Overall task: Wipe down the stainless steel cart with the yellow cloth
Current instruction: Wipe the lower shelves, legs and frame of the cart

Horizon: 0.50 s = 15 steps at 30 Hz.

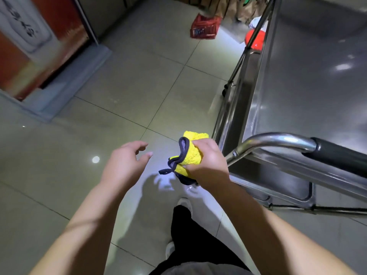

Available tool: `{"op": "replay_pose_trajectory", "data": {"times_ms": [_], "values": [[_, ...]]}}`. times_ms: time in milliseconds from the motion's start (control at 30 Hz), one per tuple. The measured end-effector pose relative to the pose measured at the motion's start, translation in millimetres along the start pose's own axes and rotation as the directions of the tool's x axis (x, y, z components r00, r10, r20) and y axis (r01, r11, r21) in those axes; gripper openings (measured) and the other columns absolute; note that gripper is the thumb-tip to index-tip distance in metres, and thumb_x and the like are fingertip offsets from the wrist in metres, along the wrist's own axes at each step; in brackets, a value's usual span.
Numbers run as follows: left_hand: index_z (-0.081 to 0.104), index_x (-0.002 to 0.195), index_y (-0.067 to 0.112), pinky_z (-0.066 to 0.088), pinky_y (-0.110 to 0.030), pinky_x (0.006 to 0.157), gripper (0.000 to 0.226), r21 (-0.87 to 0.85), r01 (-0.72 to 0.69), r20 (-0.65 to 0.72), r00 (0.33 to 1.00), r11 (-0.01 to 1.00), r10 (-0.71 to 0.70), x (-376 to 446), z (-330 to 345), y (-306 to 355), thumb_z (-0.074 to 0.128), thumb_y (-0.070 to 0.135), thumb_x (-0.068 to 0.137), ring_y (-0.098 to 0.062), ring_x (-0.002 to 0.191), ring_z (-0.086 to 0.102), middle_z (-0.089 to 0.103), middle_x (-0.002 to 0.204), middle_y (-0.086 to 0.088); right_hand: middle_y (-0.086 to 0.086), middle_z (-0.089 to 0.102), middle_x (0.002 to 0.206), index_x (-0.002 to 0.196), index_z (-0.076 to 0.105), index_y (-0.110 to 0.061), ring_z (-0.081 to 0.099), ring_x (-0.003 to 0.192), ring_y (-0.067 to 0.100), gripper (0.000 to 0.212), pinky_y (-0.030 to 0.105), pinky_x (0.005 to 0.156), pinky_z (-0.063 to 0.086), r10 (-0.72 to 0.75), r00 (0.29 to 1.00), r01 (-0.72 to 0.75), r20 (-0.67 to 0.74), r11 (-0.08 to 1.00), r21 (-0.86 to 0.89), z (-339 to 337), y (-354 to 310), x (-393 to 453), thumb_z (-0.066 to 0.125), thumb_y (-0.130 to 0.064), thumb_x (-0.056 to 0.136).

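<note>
My right hand [209, 163] grips a bunched yellow cloth [191, 153] with a dark grey border, held in the air just left of the cart's near corner. The stainless steel cart [309, 86] fills the right side, its flat top shelf shiny and bare. Its curved handle [282, 138] with a black grip runs across the near end, and a lower shelf shows beneath. My left hand [127, 161] hovers to the left of the cloth with relaxed, spread fingers, holding nothing and not touching the cloth.
Tiled floor [139, 92] spreads left of the cart. A red crate [205, 26] and brown paper bags stand at the far end, with a red round object [255, 39] beside the cart's far leg. A raised door threshold [65, 84] lies at the left. My legs and shoes are below.
</note>
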<state>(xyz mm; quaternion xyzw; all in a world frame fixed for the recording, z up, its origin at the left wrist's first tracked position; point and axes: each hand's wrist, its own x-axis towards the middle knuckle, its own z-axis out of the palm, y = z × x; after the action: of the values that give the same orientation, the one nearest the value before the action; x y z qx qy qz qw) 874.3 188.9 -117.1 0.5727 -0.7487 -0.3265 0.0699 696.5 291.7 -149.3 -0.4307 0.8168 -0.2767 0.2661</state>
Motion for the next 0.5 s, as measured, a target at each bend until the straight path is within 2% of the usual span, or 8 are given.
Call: {"op": "replay_pose_trajectory", "data": {"times_ms": [167, 300, 400, 433, 500], "values": [[0.061, 0.120, 0.023, 0.037, -0.023, 0.083, 0.032, 0.008, 0.021, -0.044, 0.999, 1.000, -0.020, 41, -26, 15, 0.060, 0.032, 0.089, -0.014, 0.107, 0.055, 0.062, 0.117, 0.004, -0.012, 0.046, 0.126, 0.129, 0.054, -0.028, 0.048, 0.112, 0.014, 0.061, 0.023, 0.087, 0.039, -0.043, 0.999, 0.043, 0.001, 0.999, 0.002, -2, -28, 57, 0.076, -0.025, 0.071], [0.062, 0.118, 0.021, 0.040, -0.025, 0.087, 0.032, -0.050, 0.043, -0.079, 0.996, 0.998, -0.047, 71, -41, 16, 0.061, 0.030, 0.088, -0.015, 0.106, 0.057, 0.063, 0.115, 0.003, -0.011, 0.046, 0.126, 0.129, 0.054, -0.028, 0.049, 0.111, 0.014, 0.060, 0.020, 0.084, 0.035, -0.061, 0.998, 0.061, -0.024, 0.998, 0.000, -7, -51, 96, 0.075, -0.024, 0.072], [0.063, 0.117, 0.021, 0.038, -0.022, 0.084, 0.032, -0.059, 0.049, -0.069, 0.996, 0.997, -0.053, 96, -48, 11, 0.063, 0.031, 0.087, -0.013, 0.102, 0.057, 0.064, 0.114, 0.003, -0.014, 0.045, 0.121, 0.127, 0.054, -0.033, 0.048, 0.108, 0.011, 0.060, 0.021, 0.082, 0.036, -0.021, 1.000, 0.021, -0.019, 1.000, 0.024, -7, -67, 122, 0.076, -0.029, 0.071], [0.064, 0.116, 0.020, 0.037, -0.021, 0.083, 0.031, -0.049, 0.034, -0.071, 0.997, 0.998, -0.038, 106, -51, 10, 0.064, 0.031, 0.087, -0.014, 0.101, 0.058, 0.064, 0.112, 0.003, -0.017, 0.044, 0.115, 0.122, 0.056, -0.037, 0.048, 0.103, 0.010, 0.057, 0.020, 0.078, 0.036, -0.014, 0.999, 0.015, -0.031, 0.999, 0.035, -5, -70, 131, 0.078, -0.033, 0.069], [0.065, 0.113, 0.017, 0.036, -0.020, 0.080, 0.029, -0.020, -0.010, -0.086, 0.996, 1.000, 0.008, 129, -55, 8, 0.065, 0.029, 0.086, -0.016, 0.096, 0.059, 0.066, 0.108, 0.001, -0.020, 0.042, 0.101, 0.096, 0.060, -0.046, 0.047, 0.089, 0.008, 0.038, 0.019, 0.066, 0.036, -0.015, 0.998, 0.015, -0.067, 1.000, 0.004, 1, -77, 149, 0.078, -0.046, 0.063]]}}
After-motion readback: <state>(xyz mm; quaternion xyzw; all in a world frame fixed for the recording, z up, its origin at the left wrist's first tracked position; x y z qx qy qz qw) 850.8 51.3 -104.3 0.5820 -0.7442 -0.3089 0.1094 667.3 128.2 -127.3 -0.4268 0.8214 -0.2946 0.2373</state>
